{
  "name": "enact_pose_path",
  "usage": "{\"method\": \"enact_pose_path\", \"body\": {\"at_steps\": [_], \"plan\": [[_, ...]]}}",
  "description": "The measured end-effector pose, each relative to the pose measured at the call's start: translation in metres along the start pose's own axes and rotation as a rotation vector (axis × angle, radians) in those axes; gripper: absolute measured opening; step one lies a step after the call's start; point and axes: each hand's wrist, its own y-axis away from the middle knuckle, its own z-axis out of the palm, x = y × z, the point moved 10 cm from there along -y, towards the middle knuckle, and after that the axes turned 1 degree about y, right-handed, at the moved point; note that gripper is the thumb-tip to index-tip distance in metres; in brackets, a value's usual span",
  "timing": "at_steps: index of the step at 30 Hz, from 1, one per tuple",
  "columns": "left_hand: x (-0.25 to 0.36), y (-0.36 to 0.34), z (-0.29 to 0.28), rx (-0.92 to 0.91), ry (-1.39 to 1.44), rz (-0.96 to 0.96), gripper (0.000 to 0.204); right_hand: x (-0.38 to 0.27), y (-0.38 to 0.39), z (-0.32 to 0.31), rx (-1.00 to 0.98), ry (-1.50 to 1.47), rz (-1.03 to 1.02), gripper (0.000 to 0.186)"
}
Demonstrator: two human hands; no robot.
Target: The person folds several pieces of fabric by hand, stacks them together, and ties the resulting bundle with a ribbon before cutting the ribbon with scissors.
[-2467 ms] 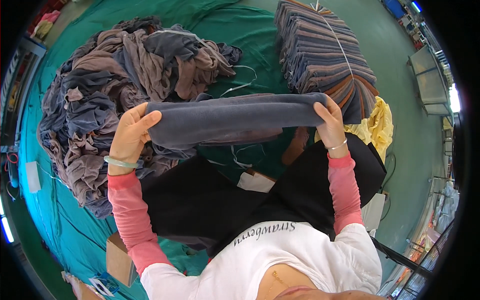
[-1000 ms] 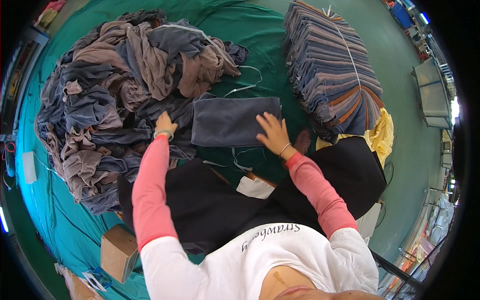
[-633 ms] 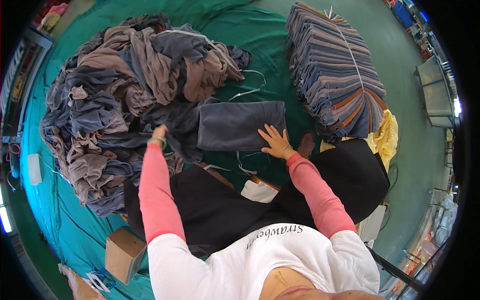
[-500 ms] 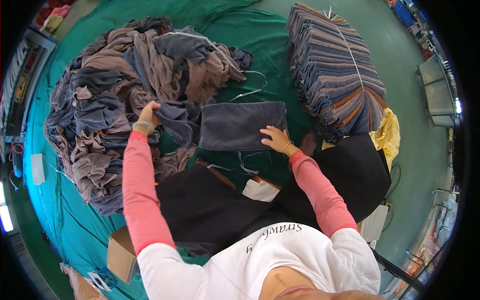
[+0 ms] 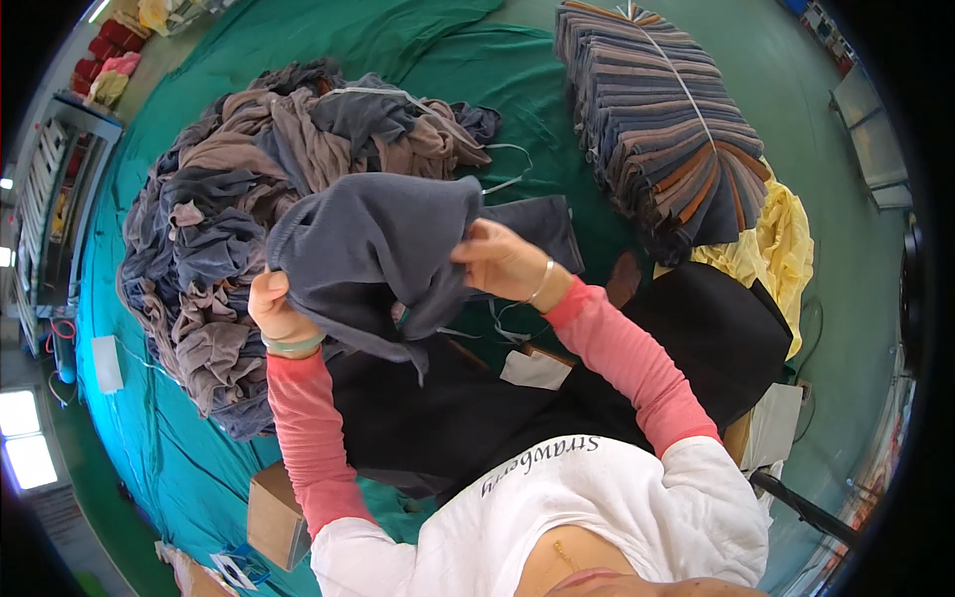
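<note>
Both my hands hold up a crumpled dark grey garment (image 5: pixel 373 254) in front of me. My left hand (image 5: pixel 277 310) grips its lower left edge, and my right hand (image 5: pixel 502 261) pinches its right side. Behind it, a folded dark grey piece (image 5: pixel 542 224) lies flat on the green cloth (image 5: pixel 418 40). A big loose heap of grey, brown and blue garments (image 5: pixel 239 189) lies to the left. A tall tied stack of folded pieces (image 5: pixel 662 119) stands at the back right.
A black cloth (image 5: pixel 696 338) covers my lap area, with a white paper tag (image 5: pixel 537 370) on it. Yellow fabric (image 5: pixel 771 249) lies right of the stack. A cardboard box (image 5: pixel 274 517) sits at lower left. White strings (image 5: pixel 507 169) trail on the green cloth.
The earlier garment was laid down folded on the green cloth. My left hand reached into the heap and pulled out another dark grey garment, and both hands now hold it up.
</note>
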Motion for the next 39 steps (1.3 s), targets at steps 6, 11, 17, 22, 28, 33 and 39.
{"method": "enact_pose_path", "body": {"at_steps": [6,11,17,22,28,33,39], "plan": [[-0.02,0.005,-0.011,0.177,-0.085,-0.085,0.058,-0.077,0.038,-0.019,-0.057,-0.483,-0.295,0.068],[-0.012,-0.011,0.014,0.29,-0.448,0.026,0.026,-0.027,0.065,-0.018,0.038,-0.297,0.038,0.041],[0.02,-0.005,-0.008,0.585,-0.761,0.166,0.015,-0.111,0.136,-0.048,0.486,0.492,-0.257,0.03],[0.001,-0.006,-0.027,0.521,-1.024,-0.021,0.028,-0.133,0.174,-0.04,0.551,0.519,-0.328,0.031],[-0.001,0.012,-0.015,0.541,-0.936,0.067,0.03,-0.168,0.214,-0.013,0.511,0.697,-0.573,0.026],[-0.005,-0.009,0.0,0.476,-1.005,0.082,0.029,-0.205,0.211,-0.024,0.633,0.918,-0.784,0.025],[-0.02,-0.058,-0.012,0.309,-0.765,0.279,0.022,-0.22,0.157,-0.082,0.474,0.503,-0.753,0.024]]}}
